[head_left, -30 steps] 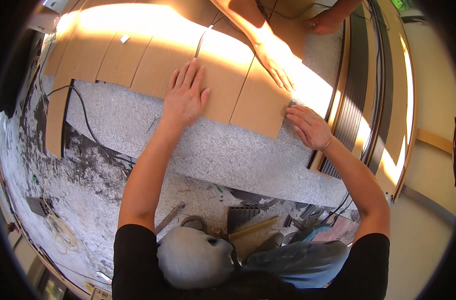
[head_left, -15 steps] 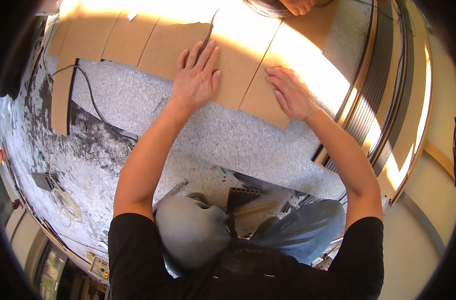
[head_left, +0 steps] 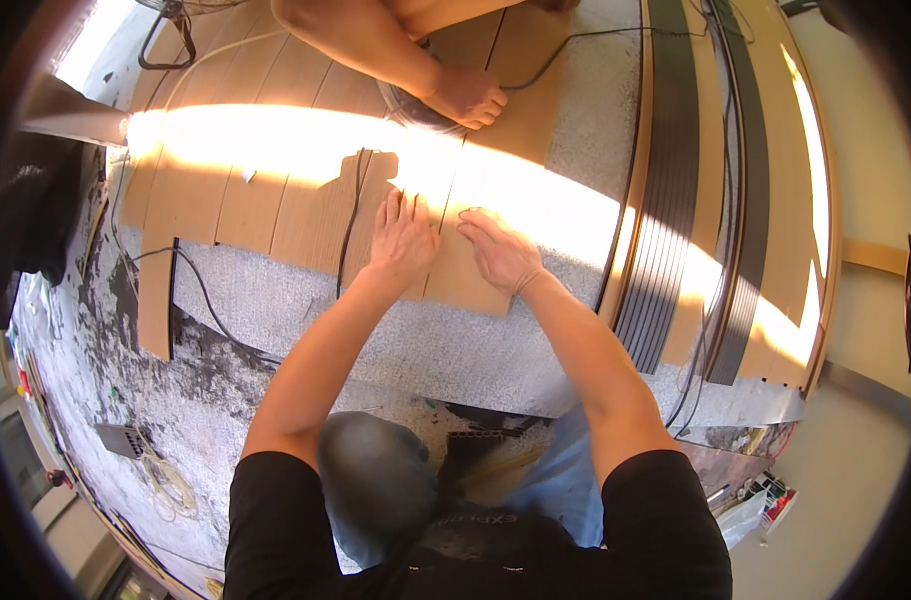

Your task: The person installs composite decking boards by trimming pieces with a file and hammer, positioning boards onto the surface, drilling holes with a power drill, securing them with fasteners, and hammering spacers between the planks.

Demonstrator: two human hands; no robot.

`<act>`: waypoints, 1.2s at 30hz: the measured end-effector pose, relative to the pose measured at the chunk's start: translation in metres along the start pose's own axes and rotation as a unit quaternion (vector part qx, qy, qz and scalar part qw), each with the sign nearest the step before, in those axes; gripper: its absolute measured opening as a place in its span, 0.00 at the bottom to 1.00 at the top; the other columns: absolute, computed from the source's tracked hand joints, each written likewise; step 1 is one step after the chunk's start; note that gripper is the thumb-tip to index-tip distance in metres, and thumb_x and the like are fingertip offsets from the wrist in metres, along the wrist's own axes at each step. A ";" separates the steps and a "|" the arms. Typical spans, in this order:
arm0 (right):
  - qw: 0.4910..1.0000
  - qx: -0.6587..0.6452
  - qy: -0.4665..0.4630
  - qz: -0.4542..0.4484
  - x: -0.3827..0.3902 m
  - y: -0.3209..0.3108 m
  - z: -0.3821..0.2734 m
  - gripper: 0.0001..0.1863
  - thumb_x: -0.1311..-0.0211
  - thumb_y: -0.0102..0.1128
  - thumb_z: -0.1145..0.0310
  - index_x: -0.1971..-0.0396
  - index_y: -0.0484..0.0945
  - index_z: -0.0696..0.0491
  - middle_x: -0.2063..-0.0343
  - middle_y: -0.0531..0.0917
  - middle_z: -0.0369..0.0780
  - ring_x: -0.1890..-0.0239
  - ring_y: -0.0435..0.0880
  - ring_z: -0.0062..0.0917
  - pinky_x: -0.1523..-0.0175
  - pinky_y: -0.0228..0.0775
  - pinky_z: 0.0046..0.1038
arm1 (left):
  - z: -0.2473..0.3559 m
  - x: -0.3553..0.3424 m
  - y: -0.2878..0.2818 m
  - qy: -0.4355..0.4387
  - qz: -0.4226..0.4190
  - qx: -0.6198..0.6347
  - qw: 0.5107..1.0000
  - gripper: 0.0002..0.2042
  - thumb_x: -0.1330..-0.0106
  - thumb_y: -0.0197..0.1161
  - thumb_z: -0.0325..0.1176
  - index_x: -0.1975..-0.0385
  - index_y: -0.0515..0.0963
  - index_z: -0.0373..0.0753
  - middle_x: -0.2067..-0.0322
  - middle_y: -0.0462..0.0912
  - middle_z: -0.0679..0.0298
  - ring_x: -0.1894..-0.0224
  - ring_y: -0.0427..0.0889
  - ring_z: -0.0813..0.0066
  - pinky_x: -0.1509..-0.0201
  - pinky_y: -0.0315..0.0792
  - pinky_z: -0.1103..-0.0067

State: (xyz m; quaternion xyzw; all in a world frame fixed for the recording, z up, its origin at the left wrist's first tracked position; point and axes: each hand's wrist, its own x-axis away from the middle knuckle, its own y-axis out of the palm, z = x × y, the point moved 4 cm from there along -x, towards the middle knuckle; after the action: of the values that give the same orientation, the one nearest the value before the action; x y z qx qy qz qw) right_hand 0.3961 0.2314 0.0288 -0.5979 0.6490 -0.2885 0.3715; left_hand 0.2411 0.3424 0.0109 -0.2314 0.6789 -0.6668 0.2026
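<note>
My left hand [head_left: 403,238] lies on the tan floor planks [head_left: 290,215], its fingers apart and reaching into a bright band of sunlight, just right of a dark cord [head_left: 350,225]. Close beside it, my right hand [head_left: 497,250] rests on a plank near the right end of the laid boards, fingers slightly bent and apart, nothing in them. Grey speckled underlay [head_left: 445,360] shows below the planks. Beyond my hands, another person's hand [head_left: 463,98] rests on or by a grey round object [head_left: 403,112], mostly hidden by that arm.
Long tan and dark ribbed boards [head_left: 660,200] lie at the right with cables along them. A loose narrow plank [head_left: 155,300] sits at the left, near a thin grey perforated piece [head_left: 120,440] and a pale coiled cord [head_left: 170,485]. My knees are below.
My right hand has come leftward onto the plank, nearer my left hand, which now sits right of the cord. The other person's hand has moved with the round object, and the view has shifted.
</note>
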 end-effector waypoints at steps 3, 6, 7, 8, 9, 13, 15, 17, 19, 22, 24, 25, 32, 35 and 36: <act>0.997 0.005 -0.049 0.056 -0.006 -0.003 -0.004 0.19 0.42 0.57 0.76 0.49 0.80 0.53 0.43 0.78 0.38 0.41 0.79 0.36 0.44 0.78 0.35 | 0.028 -0.044 0.018 -0.127 0.018 0.113 0.985 0.30 0.26 0.53 0.49 0.34 0.70 0.31 0.30 0.65 0.48 0.26 0.57 0.45 0.23 0.49 0.48; 0.996 -0.051 -0.013 0.073 -0.001 -0.009 0.001 0.12 0.42 0.59 0.75 0.57 0.80 0.55 0.51 0.80 0.41 0.48 0.80 0.40 0.49 0.77 0.37 | 0.040 -0.051 0.014 -0.316 0.141 0.087 0.934 0.32 0.26 0.52 0.52 0.33 0.68 0.31 0.27 0.61 0.49 0.24 0.54 0.48 0.22 0.48 0.49; 0.996 -0.047 -0.015 0.079 -0.002 -0.013 0.004 0.12 0.42 0.59 0.75 0.57 0.80 0.55 0.51 0.80 0.41 0.48 0.80 0.40 0.49 0.77 0.37 | 0.042 -0.056 0.012 -0.313 0.147 0.087 0.934 0.32 0.26 0.52 0.52 0.33 0.68 0.31 0.27 0.61 0.49 0.24 0.54 0.48 0.22 0.48 0.49; 0.995 -0.042 -0.009 0.092 0.006 -0.015 0.014 0.11 0.42 0.59 0.75 0.58 0.79 0.55 0.52 0.80 0.42 0.49 0.80 0.41 0.49 0.77 0.38 | 0.052 -0.060 0.009 -0.311 0.143 0.095 0.935 0.33 0.26 0.52 0.53 0.32 0.67 0.31 0.26 0.59 0.49 0.23 0.53 0.48 0.22 0.47 0.49; 0.993 -0.041 -0.011 0.107 0.009 -0.018 0.017 0.10 0.42 0.59 0.75 0.59 0.79 0.55 0.53 0.80 0.42 0.50 0.80 0.41 0.49 0.77 0.39 | 0.055 -0.061 0.008 -0.314 0.142 0.098 0.934 0.34 0.26 0.52 0.54 0.30 0.66 0.31 0.25 0.58 0.50 0.22 0.52 0.48 0.22 0.47 0.49; 0.985 -0.053 0.002 0.163 0.013 -0.013 0.019 0.09 0.42 0.60 0.75 0.61 0.79 0.55 0.53 0.80 0.43 0.50 0.80 0.42 0.44 0.74 0.40 | 0.048 -0.062 0.018 -0.316 0.127 0.022 0.940 0.34 0.24 0.50 0.55 0.27 0.62 0.38 0.24 0.57 0.52 0.21 0.50 0.50 0.21 0.44 0.50; 0.980 -0.049 -0.001 0.191 0.015 -0.014 0.018 0.09 0.42 0.60 0.75 0.61 0.79 0.54 0.53 0.80 0.42 0.48 0.80 0.41 0.42 0.74 0.39 | 0.047 -0.063 0.022 -0.329 0.128 0.040 0.935 0.32 0.23 0.48 0.54 0.26 0.62 0.40 0.23 0.56 0.53 0.20 0.49 0.52 0.21 0.42 0.50; 0.979 -0.044 0.013 0.199 0.019 -0.014 0.025 0.10 0.42 0.61 0.74 0.59 0.80 0.54 0.52 0.80 0.42 0.47 0.80 0.41 0.41 0.73 0.39 | 0.050 -0.065 0.024 -0.337 0.091 0.061 0.935 0.31 0.22 0.46 0.53 0.26 0.62 0.40 0.24 0.56 0.54 0.20 0.49 0.53 0.21 0.42 0.50; 0.975 -0.025 0.015 0.222 0.023 -0.016 0.031 0.11 0.41 0.61 0.72 0.58 0.80 0.54 0.52 0.80 0.43 0.47 0.80 0.41 0.40 0.73 0.39 | 0.050 -0.068 0.024 -0.327 0.084 0.056 0.940 0.31 0.23 0.46 0.53 0.26 0.61 0.40 0.25 0.58 0.54 0.21 0.51 0.54 0.22 0.43 0.50; 0.980 -0.126 -0.020 0.151 0.018 -0.022 0.034 0.11 0.39 0.61 0.71 0.56 0.81 0.54 0.53 0.80 0.43 0.47 0.79 0.42 0.39 0.72 0.41 | 0.043 -0.066 0.029 -0.334 0.084 0.046 0.938 0.32 0.23 0.46 0.53 0.26 0.60 0.41 0.25 0.59 0.54 0.23 0.53 0.54 0.22 0.44 0.50; 0.983 -0.109 -0.043 0.140 0.024 -0.033 0.063 0.11 0.40 0.62 0.72 0.57 0.80 0.54 0.53 0.80 0.43 0.47 0.79 0.42 0.39 0.72 0.41 | 0.054 -0.070 0.025 -0.324 0.087 0.058 0.940 0.31 0.23 0.46 0.51 0.26 0.61 0.41 0.25 0.58 0.54 0.23 0.54 0.52 0.23 0.45 0.50; 0.985 -0.094 -0.073 0.127 0.027 -0.038 0.077 0.11 0.41 0.63 0.72 0.57 0.79 0.54 0.52 0.79 0.43 0.47 0.79 0.41 0.39 0.72 0.41 | 0.057 -0.071 0.025 -0.322 0.093 0.064 0.940 0.31 0.23 0.47 0.50 0.26 0.62 0.40 0.24 0.58 0.54 0.23 0.54 0.52 0.23 0.46 0.49; 0.949 0.103 -0.028 0.296 -0.066 -0.140 0.205 0.14 0.33 0.57 0.72 0.49 0.80 0.55 0.46 0.80 0.50 0.44 0.79 0.47 0.41 0.76 0.42 | 0.053 -0.074 0.021 -0.318 0.094 0.052 0.942 0.31 0.24 0.47 0.50 0.26 0.63 0.37 0.24 0.58 0.53 0.22 0.53 0.51 0.22 0.45 0.49; 0.924 0.156 -0.006 0.349 -0.134 -0.127 0.198 0.16 0.32 0.56 0.71 0.46 0.78 0.57 0.43 0.77 0.53 0.40 0.76 0.50 0.37 0.72 0.46 | 0.063 -0.077 0.020 -0.315 0.088 0.046 0.944 0.31 0.24 0.47 0.49 0.26 0.62 0.36 0.24 0.58 0.52 0.22 0.53 0.51 0.22 0.45 0.49; 0.920 0.214 0.001 0.327 -0.157 -0.116 0.183 0.18 0.32 0.56 0.70 0.45 0.77 0.58 0.41 0.76 0.54 0.38 0.74 0.52 0.35 0.70 0.49 | 0.060 -0.073 0.022 -0.309 0.085 0.046 0.946 0.32 0.24 0.47 0.49 0.26 0.62 0.36 0.25 0.59 0.52 0.22 0.53 0.50 0.22 0.45 0.49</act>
State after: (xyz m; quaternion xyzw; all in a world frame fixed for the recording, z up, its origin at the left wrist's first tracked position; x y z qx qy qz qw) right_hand 0.6145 0.3862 0.0435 -0.2582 0.7313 -0.2838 0.5639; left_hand 0.3346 0.3362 -0.0153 -0.3577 0.5687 -0.5736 0.4687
